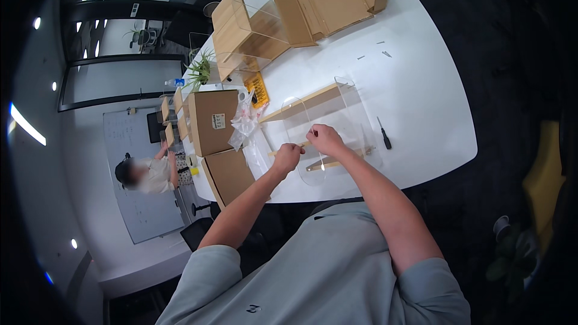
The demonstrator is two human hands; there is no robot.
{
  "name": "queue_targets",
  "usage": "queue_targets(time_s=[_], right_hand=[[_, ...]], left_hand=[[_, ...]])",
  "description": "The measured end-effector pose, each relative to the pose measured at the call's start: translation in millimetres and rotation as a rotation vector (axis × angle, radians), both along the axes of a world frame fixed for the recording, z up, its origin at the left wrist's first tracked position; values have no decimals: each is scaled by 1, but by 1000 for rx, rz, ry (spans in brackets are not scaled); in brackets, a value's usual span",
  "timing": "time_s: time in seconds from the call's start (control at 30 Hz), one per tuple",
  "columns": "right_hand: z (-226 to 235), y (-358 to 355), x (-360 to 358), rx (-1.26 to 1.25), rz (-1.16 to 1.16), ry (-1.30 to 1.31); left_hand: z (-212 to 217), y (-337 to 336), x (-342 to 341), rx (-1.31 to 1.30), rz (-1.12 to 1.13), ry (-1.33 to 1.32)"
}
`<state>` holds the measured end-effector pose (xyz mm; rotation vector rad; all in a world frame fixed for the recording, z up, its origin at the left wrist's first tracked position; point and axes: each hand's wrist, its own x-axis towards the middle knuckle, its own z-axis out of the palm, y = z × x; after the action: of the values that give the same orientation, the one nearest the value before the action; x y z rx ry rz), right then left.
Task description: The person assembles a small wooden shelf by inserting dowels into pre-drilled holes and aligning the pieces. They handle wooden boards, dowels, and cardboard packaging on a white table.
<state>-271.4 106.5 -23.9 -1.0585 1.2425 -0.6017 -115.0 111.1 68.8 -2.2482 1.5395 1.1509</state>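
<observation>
1. Far left, beyond the tabletop [421, 144]: another person sits at a separate surface, well apart. No contact with the work here.

2. Left edge of the tabletop: two closed cardboard boxes [214, 121], one behind the other, with a crumpled clear plastic bag [244, 123] just beside them. Risk, as I judge it: the nearer box overhangs the rim, and a nudge from the left elbow could send it off.

3. Left hand [288, 157]: closed on the end of a thin wooden strip [289, 149] that lies near the tabletop's front edge. Fingers curled; exact pinch hard to make out.

4. Centre: the clear acrylic panel assembly [328, 126], curved transparent sheets joined by pale wooden strips, lies flat just beyond both hands. Likely hazard: the sheet is nearly invisible against white, so an uneven push could flex or crack it at a joint, or scratch it.

5. Right hand [326, 139]: closed, fingertips pressed together over the panel's near edge, apparently pinching something small; too small to tell what. A small part dropped here could roll off the front.

6. Right of the panel: a black-handled screwdriver [383, 134] lies loose, near the right forearm's sweep; it could be knocked away.

7. Far end: flattened brown cartons [325, 0], a second clear case [250, 24], and a few tiny dark pieces [379, 51] scattered, easily lost.
</observation>
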Motion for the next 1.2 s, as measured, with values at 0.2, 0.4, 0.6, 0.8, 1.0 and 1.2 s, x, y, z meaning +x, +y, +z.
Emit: queue_targets(time_s=[0.2, 0.4, 0.6, 0.8, 1.0, 1.2], right_hand=[[-3, 0, 2, 2, -4, -6], [-2, 0, 1, 3, -2, -6], [-3, 0, 2, 3, 2, -10], [-2, -1, 2, -2, -15, -16], [-4, 2, 5, -13, -20, -20], [-8, 3, 5, -21, -50, -20]], left_hand=[[4, -5, -9, 26, 82, -22], [7, -5, -12, 47, 128, -4], [-1, -6, -7, 41, 122, -22], [-5, -10, -10, 55, 58, -71], [-36, 10, 24, -338, -801, -301], [20, -12, 7, -264, -1364, -369]])
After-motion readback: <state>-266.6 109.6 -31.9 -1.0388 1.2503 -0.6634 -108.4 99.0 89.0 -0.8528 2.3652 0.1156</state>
